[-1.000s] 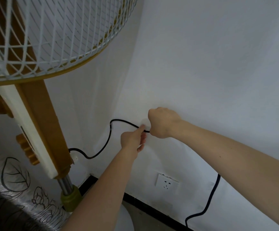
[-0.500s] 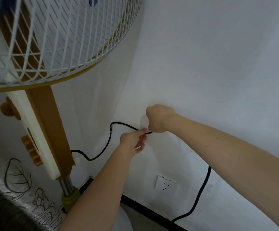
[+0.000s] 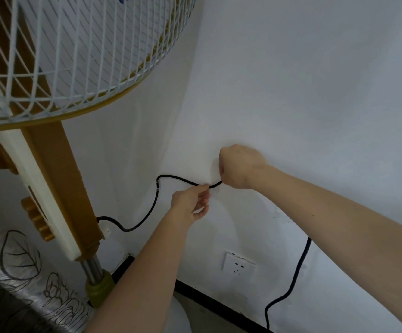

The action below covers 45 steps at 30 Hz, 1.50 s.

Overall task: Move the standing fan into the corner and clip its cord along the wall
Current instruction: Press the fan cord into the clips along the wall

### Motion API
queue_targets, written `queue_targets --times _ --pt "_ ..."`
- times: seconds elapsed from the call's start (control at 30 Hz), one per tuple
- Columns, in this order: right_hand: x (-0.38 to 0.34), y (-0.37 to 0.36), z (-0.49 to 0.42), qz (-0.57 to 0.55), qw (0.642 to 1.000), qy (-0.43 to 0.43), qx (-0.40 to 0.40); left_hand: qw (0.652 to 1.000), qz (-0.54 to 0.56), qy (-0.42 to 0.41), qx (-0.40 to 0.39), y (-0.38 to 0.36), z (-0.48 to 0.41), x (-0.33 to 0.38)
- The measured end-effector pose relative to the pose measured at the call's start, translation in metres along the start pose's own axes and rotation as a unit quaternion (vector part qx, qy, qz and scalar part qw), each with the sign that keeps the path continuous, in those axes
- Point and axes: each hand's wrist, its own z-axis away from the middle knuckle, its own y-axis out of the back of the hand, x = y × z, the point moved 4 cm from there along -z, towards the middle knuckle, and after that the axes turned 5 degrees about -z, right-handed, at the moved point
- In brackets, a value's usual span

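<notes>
The standing fan (image 3: pixel 50 164) with a white grille and brown-and-cream neck stands in the corner at the left. Its black cord (image 3: pixel 154 205) leaves the neck, dips, rises through a small clear clip (image 3: pixel 158 186) on the wall and runs right to my hands. My left hand (image 3: pixel 191 200) pinches the cord between thumb and fingers against the wall. My right hand (image 3: pixel 239 165) is closed in a fist on the cord just to the right, pressed to the wall. The cord reappears below my right forearm and drops to the floor (image 3: pixel 291 284).
A white wall socket (image 3: pixel 238 264) sits low on the right wall, above the black skirting (image 3: pixel 219 301). A shiny cloth with leaf drawings (image 3: pixel 22 265) covers something at the lower left. The fan's round white base (image 3: pixel 183 318) shows behind my left forearm.
My right hand has lifted slightly up the wall, bending the cord between my hands into a small upward curve. The view has tilted down a little.
</notes>
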Motion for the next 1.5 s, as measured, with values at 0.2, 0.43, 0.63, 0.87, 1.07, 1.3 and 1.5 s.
queue_targets --times 0.2,0.43,0.63,0.87,1.07,1.3,1.5 --pt "0.012 -0.008 0.01 -0.004 1.0 0.002 0.01 1.0 -0.009 -0.021 0.005 -0.001 0.0 -0.001" --pt "0.029 -0.042 0.03 0.014 0.999 0.035 0.024 0.996 -0.031 -0.065 0.047 -0.004 0.0 -0.001" --pt "0.037 -0.068 0.05 0.064 0.99 0.119 0.051 0.995 -0.03 -0.077 0.058 -0.004 0.003 -0.001" --pt "0.039 -0.075 0.053 0.078 0.987 0.127 0.054 0.987 -0.079 -0.115 0.081 -0.025 0.01 -0.014" --pt "0.043 -0.071 0.058 0.022 0.992 0.108 0.054 0.978 -0.082 -0.16 0.101 -0.033 0.012 -0.017" --pt "0.078 -0.043 0.085 -0.231 0.968 -0.003 0.098 0.976 -0.095 -0.165 0.104 -0.037 0.014 -0.015" --pt "0.102 -0.051 0.098 -0.356 0.924 -0.132 0.039 0.975 -0.092 -0.165 0.119 -0.039 0.017 -0.016"
